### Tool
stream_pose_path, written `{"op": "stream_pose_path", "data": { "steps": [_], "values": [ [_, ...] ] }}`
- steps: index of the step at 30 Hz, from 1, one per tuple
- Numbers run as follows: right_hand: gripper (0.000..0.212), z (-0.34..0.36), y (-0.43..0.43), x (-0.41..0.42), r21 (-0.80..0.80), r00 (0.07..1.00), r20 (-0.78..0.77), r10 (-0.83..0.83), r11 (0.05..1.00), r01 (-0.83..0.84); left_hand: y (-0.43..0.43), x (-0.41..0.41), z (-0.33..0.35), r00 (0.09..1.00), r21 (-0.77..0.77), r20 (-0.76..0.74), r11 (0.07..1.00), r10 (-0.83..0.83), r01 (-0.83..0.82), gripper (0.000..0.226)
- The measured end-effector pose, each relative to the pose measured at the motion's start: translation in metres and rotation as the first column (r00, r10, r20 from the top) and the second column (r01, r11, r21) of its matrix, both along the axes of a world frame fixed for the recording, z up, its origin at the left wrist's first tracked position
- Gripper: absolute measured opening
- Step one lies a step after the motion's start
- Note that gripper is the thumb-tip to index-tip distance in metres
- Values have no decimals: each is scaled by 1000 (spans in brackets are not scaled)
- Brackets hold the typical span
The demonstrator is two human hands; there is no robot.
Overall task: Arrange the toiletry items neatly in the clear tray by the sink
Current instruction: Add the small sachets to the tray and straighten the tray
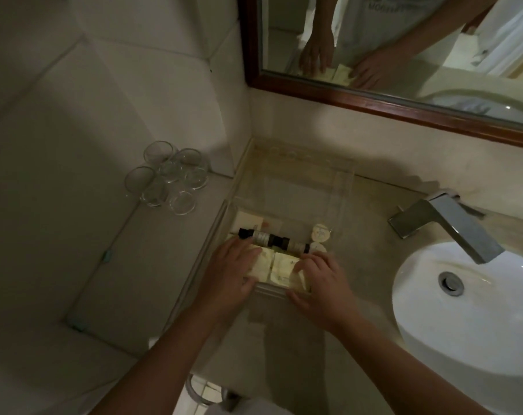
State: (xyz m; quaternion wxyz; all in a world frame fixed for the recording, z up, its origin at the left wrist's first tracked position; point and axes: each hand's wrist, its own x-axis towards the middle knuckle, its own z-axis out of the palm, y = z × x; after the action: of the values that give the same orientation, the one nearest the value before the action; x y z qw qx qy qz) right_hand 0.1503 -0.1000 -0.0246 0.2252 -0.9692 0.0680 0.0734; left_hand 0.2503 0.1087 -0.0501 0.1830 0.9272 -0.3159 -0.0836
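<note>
Packets first: I have both hands down on the pale yellow sachets (pixel 279 266) at the near end of the clear tray (pixel 338 187), just left of centre in the frame, on the counter beside the white sink (pixel 470 310). My left hand (pixel 234 271) lies flat, fingers extended and together, palm pressing the left sachet against the tray's left wall; it pinches nothing that I can see. My right hand (pixel 323 283) is loosely curled, fingertips resting on the right sachet and thumb hooked at the tray's front edge, more a nudge than a grasp. I judge the two hands are squeezing the packets toward each other so they sit square and side by side.

Just above my fingers in the frame, the small dark-capped bottles (pixel 287 240) lie end to end in a row across the tray, touching the sachets' far edge. A round white item (pixel 321 233) sits at the row's right end, and a pale flat box (pixel 248 220) lies behind at the left. The tray's far half looks unfilled.
</note>
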Motion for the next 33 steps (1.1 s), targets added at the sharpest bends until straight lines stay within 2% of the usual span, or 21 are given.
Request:
{"op": "stream_pose_path", "data": {
  "steps": [2,6,10,14,18,21,25,31,33],
  "values": [
    [42,2,-1,3,-18,1000,10,11,1000,-11,-1,12,5,997,23,-15,997,-71,71,64],
    [41,6,0,7,-28,999,14,32,999,-32,1,24,12,976,112,-15,969,-218,218,63],
    [37,7,-3,14,-2,997,61,-41,999,41,6,27,7,966,110,15,960,-259,256,59],
    [36,4,-5,29,-32,983,103,-154,987,158,8,26,8,975,33,29,976,-218,217,61],
    [36,1,0,40,-40,981,92,-171,984,175,9,34,14,994,-39,7,993,-112,112,64],
    [35,1,4,46,-28,974,120,-194,980,199,0,48,25,998,-34,47,999,-41,43,64],
    [33,0,11,53,-28,963,138,-230,971,235,-17,71,29,993,7,98,997,-73,73,63],
    [31,2,9,58,-46,964,137,-228,971,236,-30,88,23,987,92,59,985,-151,145,70],
    [34,0,8,55,-83,964,136,-228,967,240,-26,83,18,995,50,18,994,-101,100,68]
  ]
}}
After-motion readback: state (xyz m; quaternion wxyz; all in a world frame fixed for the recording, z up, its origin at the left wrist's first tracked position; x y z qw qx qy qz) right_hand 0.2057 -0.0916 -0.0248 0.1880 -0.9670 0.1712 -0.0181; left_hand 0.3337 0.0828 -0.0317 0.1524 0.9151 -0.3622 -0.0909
